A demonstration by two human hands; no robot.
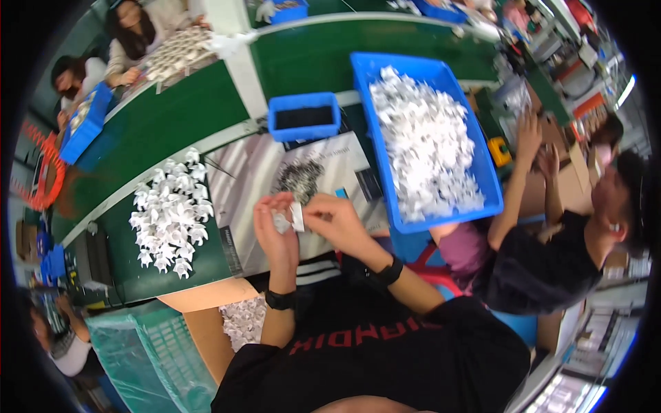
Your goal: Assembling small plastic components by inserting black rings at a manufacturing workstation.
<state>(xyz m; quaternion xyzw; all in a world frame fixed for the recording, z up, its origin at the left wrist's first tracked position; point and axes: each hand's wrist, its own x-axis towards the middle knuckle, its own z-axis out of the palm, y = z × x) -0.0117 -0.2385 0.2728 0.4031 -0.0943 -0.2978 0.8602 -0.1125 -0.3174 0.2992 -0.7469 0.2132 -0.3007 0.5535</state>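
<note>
A: Head view, sole entry. Item one?
B: Left hand (272, 230), palm up, fingers curled about a pale piece (281, 221), outline blurred.
A: Item two?
B: Right hand (336, 219), thumb and fingertips pinched on a white piece (297, 217), upright, just beside the pale piece.
A: Location?
B: Above the near edge of a printed sheet (241, 162) on the green surface (131, 272).
A: Lettering?
B: Sheet: small print at the far edge and along a dark strip at left, too small to make out. Black shirt (385, 372): one line of large red capitals, inverted.
A: Stock nearby?
B: Left, a pile of white parts (172, 213). On the sheet, a heap of small dark parts (299, 177). Beyond it, a small blue bin (304, 131), dark inside. Right, a large blue tray (430, 69), filled with white pieces.
</note>
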